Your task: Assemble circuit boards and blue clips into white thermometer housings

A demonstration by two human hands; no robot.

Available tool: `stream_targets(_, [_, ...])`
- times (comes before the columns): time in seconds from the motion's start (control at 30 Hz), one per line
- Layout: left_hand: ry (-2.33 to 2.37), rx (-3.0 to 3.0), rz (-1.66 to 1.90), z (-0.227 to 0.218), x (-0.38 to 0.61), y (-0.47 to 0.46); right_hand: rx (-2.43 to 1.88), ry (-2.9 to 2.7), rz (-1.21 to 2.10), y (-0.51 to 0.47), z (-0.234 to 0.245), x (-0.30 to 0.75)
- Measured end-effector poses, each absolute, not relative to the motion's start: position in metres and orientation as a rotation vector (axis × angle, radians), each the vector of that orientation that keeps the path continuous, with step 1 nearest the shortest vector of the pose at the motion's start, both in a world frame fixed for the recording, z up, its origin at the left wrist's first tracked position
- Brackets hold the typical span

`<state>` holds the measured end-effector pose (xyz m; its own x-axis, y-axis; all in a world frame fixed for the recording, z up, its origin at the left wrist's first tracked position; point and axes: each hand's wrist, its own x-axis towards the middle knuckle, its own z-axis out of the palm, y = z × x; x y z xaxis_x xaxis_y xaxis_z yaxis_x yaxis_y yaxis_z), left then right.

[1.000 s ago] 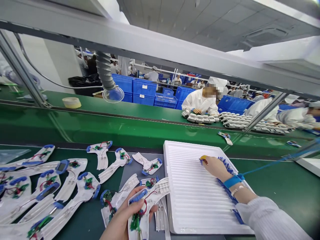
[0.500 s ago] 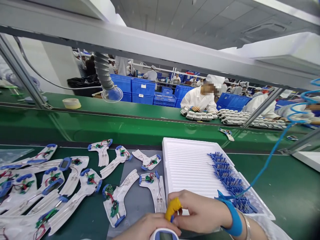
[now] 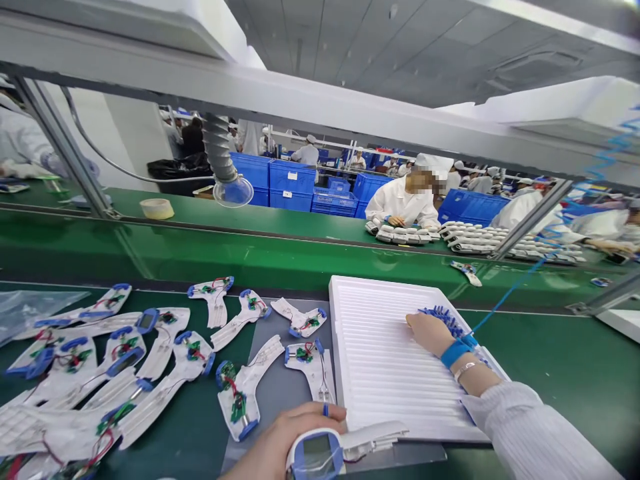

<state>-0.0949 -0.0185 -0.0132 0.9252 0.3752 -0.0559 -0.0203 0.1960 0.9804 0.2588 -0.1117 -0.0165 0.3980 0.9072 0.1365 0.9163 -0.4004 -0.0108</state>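
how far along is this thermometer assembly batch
Early. In hand: the left hand holds one thermometer half-shell, screen up, while the right hand reaches the blue parts on the white tray. Left: many open half-shells with exposed wiring on the green bench.

Brightness: bright and even, a daylight-white cast over the whole hall.
Source: overhead; the light fixture (image 3: 550,110) at upper right is washed out to near white.
Glare: soft sheen along the green conveyor belt (image 3: 250,257); the white tray (image 3: 380,347) is close to overexposed, its ribs faint.
Shadows: weak and short, only a thin dark edge under the tray and the parts.
Distortion: wide-angle bending; the frame bar (image 3: 300,100) slants and curves, and edges stretch.
Blur: the coiled blue cord (image 3: 607,160) is smeared; the sleeve (image 3: 540,433) at bottom right is soft; far workers are small and hazy.
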Motion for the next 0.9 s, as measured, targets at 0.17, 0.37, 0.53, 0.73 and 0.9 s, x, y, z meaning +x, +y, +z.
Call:
stream_targets(0.17, [0.203,1.428,0.39,0.004,-0.103,-0.019,-2.285,-1.736,0.121,-0.101,0.014,0.17])
stream_targets(0.37, [0.04,1.521,0.263,-0.004,-0.1,-0.015,-1.573,-1.733,0.492,-0.128,0.039,0.08])
stream_targets(0.53, [-0.006,1.608,0.195,-0.005,-0.1,-0.013,-1.585,-1.818,0.586,-0.128,0.039,0.079])
stream_targets(0.73, [-0.024,1.647,0.194,-0.008,-0.1,-0.016,-1.64,-1.789,0.629,-0.125,0.039,0.08])
stream_targets(0.9, [-0.025,1.616,0.127,-0.016,-0.096,-0.01,-1.801,-1.759,0.603,-0.125,0.035,0.076])
